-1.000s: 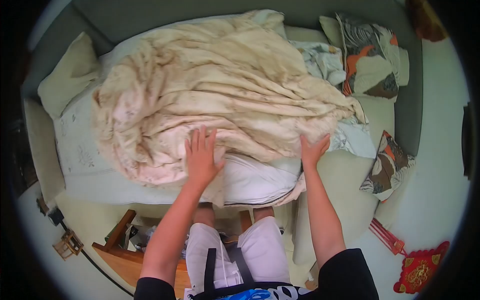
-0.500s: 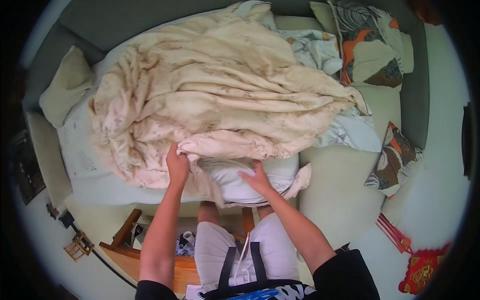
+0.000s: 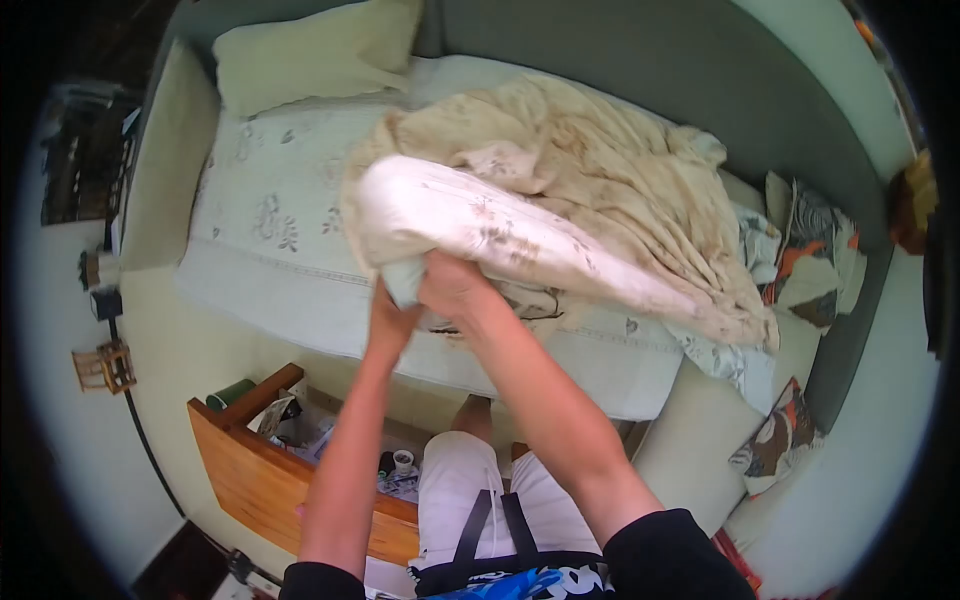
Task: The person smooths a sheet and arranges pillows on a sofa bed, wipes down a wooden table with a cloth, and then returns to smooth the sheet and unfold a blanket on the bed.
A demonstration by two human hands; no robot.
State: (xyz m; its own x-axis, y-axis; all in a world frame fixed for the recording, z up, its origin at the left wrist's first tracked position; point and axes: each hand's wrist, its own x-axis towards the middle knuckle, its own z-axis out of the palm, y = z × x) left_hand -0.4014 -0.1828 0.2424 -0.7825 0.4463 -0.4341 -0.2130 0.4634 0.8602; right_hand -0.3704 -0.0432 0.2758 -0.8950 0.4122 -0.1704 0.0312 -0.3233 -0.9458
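Observation:
A cream floral quilt (image 3: 590, 150) lies bunched over the right half of the sofa bed, and its near edge is lifted in a pale pink fold. My right hand (image 3: 452, 284) is closed on the quilt's left front edge. Just left of it, my left hand (image 3: 393, 318) grips the same edge, slightly lower. A pale bluish bit of cloth (image 3: 403, 278) shows between the two hands. My fingertips are partly hidden and slightly blurred. Under the hands spreads a white floral sheet (image 3: 270, 295).
A beige pillow (image 3: 315, 60) rests at the back left. Patterned cushions (image 3: 810, 250) are at the right end. Close to my legs stands a wooden table (image 3: 255, 485) with small items on its lower shelf. A grey backrest (image 3: 640, 50) runs along the back.
Both hands have come together, the right moving from the sheet onto the quilt. The quilt's left part has been pulled off rightward, baring the sheet. The view has turned leftward.

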